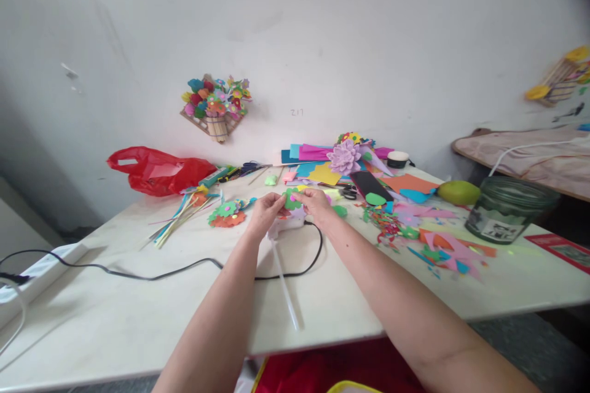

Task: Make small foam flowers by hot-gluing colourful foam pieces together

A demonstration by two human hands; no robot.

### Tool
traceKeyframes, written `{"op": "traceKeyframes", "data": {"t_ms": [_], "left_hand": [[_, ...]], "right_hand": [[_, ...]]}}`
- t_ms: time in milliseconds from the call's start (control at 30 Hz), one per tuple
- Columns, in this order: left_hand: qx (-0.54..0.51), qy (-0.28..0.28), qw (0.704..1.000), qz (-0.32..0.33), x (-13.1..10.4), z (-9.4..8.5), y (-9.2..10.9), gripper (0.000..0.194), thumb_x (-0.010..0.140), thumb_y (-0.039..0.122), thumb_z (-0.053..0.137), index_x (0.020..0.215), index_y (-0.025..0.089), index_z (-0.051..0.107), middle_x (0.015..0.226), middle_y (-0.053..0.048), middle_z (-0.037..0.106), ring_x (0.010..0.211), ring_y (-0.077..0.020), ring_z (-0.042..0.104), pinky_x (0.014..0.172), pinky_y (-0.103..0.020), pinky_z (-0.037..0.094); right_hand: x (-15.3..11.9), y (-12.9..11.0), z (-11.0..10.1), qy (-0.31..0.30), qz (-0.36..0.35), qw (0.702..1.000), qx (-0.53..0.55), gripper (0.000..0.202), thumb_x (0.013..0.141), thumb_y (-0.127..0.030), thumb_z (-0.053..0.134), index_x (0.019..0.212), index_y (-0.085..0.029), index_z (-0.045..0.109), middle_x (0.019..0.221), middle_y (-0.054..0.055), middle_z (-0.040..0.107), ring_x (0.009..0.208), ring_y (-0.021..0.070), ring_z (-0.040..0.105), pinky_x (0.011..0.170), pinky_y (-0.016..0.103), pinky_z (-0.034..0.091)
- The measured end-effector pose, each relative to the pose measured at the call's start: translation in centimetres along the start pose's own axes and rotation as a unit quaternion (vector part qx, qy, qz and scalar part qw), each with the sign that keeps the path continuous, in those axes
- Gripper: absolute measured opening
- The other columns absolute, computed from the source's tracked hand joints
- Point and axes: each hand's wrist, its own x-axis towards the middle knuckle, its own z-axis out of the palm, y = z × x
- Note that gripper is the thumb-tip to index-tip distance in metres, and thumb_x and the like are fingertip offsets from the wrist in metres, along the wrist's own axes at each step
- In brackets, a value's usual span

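Between my two hands, above the middle of the table, is a green foam flower. My left hand pinches its left edge, and my right hand grips its right side, where a bit of pink shows at the fingertips. Just below lies a white glue gun, partly hidden by the hands, with a clear glue stick jutting toward the table's front edge. Left of my left hand rest finished-looking foam flowers in green and orange.
A black cord runs left to a white power strip. Foam scraps, a phone, a green fruit and a glass jar lie to the right. Behind left sits a red plastic bag beside thin sticks.
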Motion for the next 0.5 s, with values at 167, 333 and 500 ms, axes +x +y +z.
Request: {"op": "traceKeyframes", "data": {"t_ms": [167, 333, 500], "left_hand": [[-0.015, 0.001, 1.000, -0.002, -0.08, -0.26, 0.20, 0.035, 0.067, 0.048, 0.060, 0.071, 0.013, 0.054, 0.054, -0.001, 0.060, 0.051, -0.0132, 0.060, 0.054, -0.024, 0.049], [-0.022, -0.016, 1.000, -0.010, -0.14, -0.51, 0.26, 0.035, 0.067, 0.047, 0.060, 0.071, 0.014, 0.053, 0.054, -0.001, 0.059, 0.051, -0.0132, 0.060, 0.055, -0.026, 0.049], [-0.005, -0.042, 0.999, -0.019, -0.09, -0.50, 0.07, 0.034, 0.066, 0.046, 0.061, 0.068, 0.014, 0.052, 0.054, 0.000, 0.058, 0.051, -0.0126, 0.059, 0.055, -0.025, 0.049]], "right_hand": [[-0.06, -0.18, -0.16, -0.001, 0.012, 1.000, 0.012, 0.035, 0.057, -0.050, 0.064, 0.058, -0.016, 0.054, 0.050, -0.005, 0.041, 0.042, 0.0050, 0.028, 0.038, 0.021, 0.016], [0.03, -0.20, -0.36, -0.001, 0.011, 1.000, 0.002, 0.038, 0.056, -0.053, 0.063, 0.062, -0.016, 0.055, 0.052, -0.003, 0.045, 0.043, 0.0055, 0.031, 0.038, 0.021, 0.016], [0.30, 0.11, -0.42, 0.016, -0.007, 1.000, -0.021, 0.037, 0.052, -0.050, 0.067, 0.055, -0.016, 0.052, 0.047, -0.005, 0.040, 0.043, 0.0054, 0.029, 0.040, 0.022, 0.019]]}}
